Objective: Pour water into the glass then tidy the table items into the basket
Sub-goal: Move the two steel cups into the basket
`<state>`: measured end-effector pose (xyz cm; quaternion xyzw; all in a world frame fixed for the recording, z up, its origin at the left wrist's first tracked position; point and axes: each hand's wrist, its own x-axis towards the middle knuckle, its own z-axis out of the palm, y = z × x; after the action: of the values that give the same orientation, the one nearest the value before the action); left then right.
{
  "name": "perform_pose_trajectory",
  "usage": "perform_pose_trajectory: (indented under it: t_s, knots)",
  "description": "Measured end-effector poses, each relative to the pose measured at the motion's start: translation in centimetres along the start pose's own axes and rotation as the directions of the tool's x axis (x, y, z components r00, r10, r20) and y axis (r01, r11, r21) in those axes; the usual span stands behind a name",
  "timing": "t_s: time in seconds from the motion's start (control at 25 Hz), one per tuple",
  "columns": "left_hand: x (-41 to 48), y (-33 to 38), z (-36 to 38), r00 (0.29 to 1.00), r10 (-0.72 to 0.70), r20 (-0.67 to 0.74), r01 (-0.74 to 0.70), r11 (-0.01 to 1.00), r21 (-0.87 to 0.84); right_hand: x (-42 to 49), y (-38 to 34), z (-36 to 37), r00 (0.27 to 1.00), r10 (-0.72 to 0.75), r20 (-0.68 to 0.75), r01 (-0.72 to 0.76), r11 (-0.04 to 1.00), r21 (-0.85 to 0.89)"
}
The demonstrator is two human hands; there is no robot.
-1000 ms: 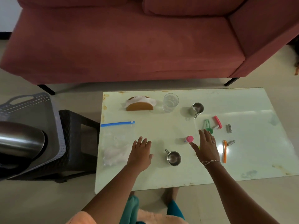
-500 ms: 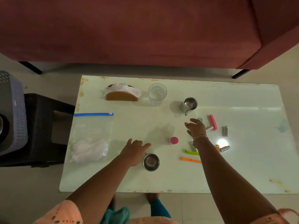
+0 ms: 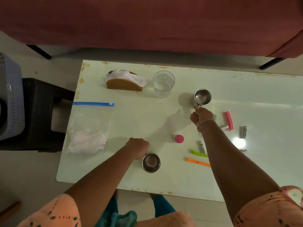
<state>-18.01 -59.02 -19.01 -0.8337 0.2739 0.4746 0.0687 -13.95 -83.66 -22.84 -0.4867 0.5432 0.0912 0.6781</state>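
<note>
Glass [image 3: 163,83], clear and round, stands upright, mouth up, on the far side of the glossy pale worktop [image 3: 254,99], beyond both hands. Just right of it stands the far steel cup [image 3: 202,97], shiny and round, its handle pointing toward the person; the right hand [image 3: 202,117] pinches that handle. The left hand [image 3: 138,147], curled into a fist, grips the near steel cup [image 3: 151,163] at its rim, handle hidden. A perforated grey basket [image 3: 9,102] sits off the worktop's left end.

R hand [image 3: 200,116] pinches handle of far cup [image 3: 202,97]; L hand [image 3: 139,147] grips near cup [image 3: 151,163].
</note>
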Motion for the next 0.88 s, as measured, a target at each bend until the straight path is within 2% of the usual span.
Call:
perform_pose_trajectory:
  t_s: [0.16, 0.24, 0.32, 0.44, 0.52, 0.6, 0.72, 0.88]
  knots:
    - [-1.5, -0.1, 0.3, 0.999, -0.034, -0.005, 0.032, 0.971, -0.236, 0.1, -0.4, -0.5, 0.998, -0.053, -0.042, 0.048, 0.993, -0.109]
    - [-2.8, -0.3, 0.5, 0.997, -0.075, -0.022, 0.060, 0.913, -0.405, -0.9, -0.6, -0.8, 0.998, -0.058, -0.021, 0.057, 0.997, -0.058]
    - [-4.6, -0.5, 0.6, 0.991, -0.132, -0.018, 0.088, 0.749, -0.656, -2.9, -0.8, -0.9, 0.994, -0.105, -0.036, 0.104, 0.994, -0.028]
    - [-8.0, -0.9, 0.0, 0.970, -0.243, 0.005, 0.107, 0.409, -0.906, -7.7, -0.9, -0.2, 0.982, -0.184, -0.046, 0.187, 0.981, 0.059]
    - [-9.8, -1.3, -0.8, 0.955, -0.295, 0.021, 0.090, 0.222, -0.971, -10.9, -1.1, 0.4, 0.979, -0.200, -0.034, 0.203, 0.965, 0.168]
    - [-12.3, -2.8, -2.0, 0.943, -0.333, 0.025, 0.059, 0.094, -0.994, -14.7, -1.1, 1.8, 0.974, -0.225, -0.025, 0.225, 0.944, 0.240]
    - [-16.2, -6.4, -3.6, 0.927, -0.375, 0.007, -0.004, -0.029, -1.000, -20.4, -0.3, 4.7, 0.960, -0.276, -0.043, 0.278, 0.927, 0.253]
    - [-20.9, -11.9, -4.1, 0.906, -0.422, -0.033, -0.078, -0.088, -0.993, -26.7, 2.5, 9.2, 0.959, -0.280, -0.050, 0.283, 0.922, 0.265]
